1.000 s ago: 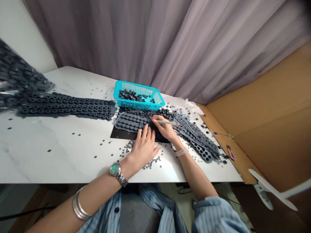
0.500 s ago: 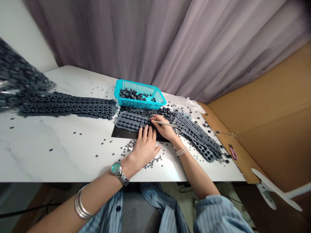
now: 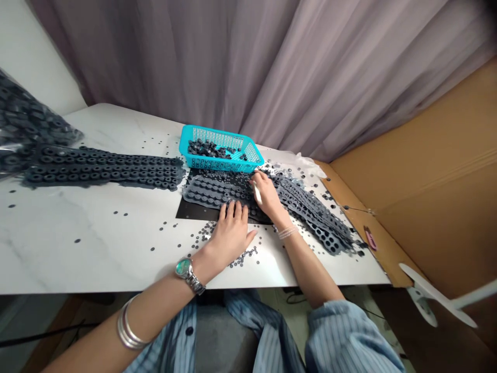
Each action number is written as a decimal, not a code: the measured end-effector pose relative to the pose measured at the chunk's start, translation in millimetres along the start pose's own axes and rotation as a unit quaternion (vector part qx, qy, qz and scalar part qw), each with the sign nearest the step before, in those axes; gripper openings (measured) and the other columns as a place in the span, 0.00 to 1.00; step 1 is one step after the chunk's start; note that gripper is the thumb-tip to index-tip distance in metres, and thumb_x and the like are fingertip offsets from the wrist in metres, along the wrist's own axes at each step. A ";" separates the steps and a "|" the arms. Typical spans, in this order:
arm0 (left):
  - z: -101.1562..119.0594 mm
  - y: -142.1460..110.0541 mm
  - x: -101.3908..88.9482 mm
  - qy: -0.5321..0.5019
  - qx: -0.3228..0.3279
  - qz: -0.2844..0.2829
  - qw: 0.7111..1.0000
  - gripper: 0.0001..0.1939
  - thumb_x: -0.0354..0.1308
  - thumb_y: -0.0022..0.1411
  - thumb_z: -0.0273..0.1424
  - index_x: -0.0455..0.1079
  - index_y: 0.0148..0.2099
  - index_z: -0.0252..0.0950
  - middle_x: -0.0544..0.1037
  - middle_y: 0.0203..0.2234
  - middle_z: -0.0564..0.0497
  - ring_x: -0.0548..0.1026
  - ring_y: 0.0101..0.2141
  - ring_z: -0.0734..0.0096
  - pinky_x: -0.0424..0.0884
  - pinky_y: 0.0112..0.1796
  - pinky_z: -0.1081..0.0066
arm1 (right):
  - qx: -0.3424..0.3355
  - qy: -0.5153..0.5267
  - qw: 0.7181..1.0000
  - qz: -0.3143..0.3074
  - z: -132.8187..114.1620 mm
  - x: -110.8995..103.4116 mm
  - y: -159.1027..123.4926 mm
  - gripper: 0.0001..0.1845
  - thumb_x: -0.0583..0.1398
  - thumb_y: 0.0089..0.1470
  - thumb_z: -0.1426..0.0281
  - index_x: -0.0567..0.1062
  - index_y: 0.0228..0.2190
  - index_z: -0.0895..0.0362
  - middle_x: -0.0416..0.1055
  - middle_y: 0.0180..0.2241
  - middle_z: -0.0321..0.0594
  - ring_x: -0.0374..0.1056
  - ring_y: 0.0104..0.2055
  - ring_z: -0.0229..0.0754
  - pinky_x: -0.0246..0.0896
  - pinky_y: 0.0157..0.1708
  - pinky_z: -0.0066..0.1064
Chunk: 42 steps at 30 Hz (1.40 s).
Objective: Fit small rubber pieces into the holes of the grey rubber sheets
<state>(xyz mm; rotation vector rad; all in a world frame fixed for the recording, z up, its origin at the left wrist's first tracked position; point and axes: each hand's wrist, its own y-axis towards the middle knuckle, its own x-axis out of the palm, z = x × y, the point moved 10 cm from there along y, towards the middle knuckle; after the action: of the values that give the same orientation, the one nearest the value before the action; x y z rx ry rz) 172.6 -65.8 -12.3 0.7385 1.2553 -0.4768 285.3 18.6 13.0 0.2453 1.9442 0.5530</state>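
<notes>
Rubber sheet point(image 3: 217, 192), dark grey and studded with rows of round bosses, lies on a black mat point(image 3: 194, 212) straight ahead of the person, its long axis running left to right across the bench point(image 3: 77, 259). In the head view, both hands are at the sheet. The right hand point(image 3: 267, 198) is the further onto it, over the sheet's right end, closed in a pinch on a white stick point(image 3: 257, 192) held steeply, tip down. Whether that tip touches the rubber cannot be told. The left hand point(image 3: 230, 239) is open and grips nothing, its fingertips point(image 3: 234, 208) resting on the sheet's near edge, just left of the right hand.

Behind the sheet, almost touching it, sits a blue plastic basket point(image 3: 221, 150) holding loose rubber pieces. A long studded strip point(image 3: 101, 171) stretches along the bench to the left, running up to a clear plastic bag of more strips point(image 3: 27, 119). To the right lies a heap of punched rubber sheets point(image 3: 318, 220). Small dark discs point(image 3: 236, 256) are scattered just below the left hand.
</notes>
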 end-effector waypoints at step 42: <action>-0.9 2.1 2.7 -0.010 0.012 0.002 1.000 0.36 0.46 0.68 0.44 0.57 0.64 0.17 0.62 0.61 0.26 0.56 0.63 0.43 0.50 0.62 0.50 | -0.112 -0.072 0.990 -0.040 -45.8 -7.1 -11.3 0.11 0.48 0.65 0.71 0.69 0.37 0.52 0.74 0.46 0.49 0.54 0.64 0.49 0.52 0.59 0.51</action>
<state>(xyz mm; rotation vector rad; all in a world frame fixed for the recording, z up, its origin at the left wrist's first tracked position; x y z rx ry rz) 174.2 -63.5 -14.6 0.7552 1.2307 -0.4961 248.0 -6.4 28.9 0.0627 1.7280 0.6760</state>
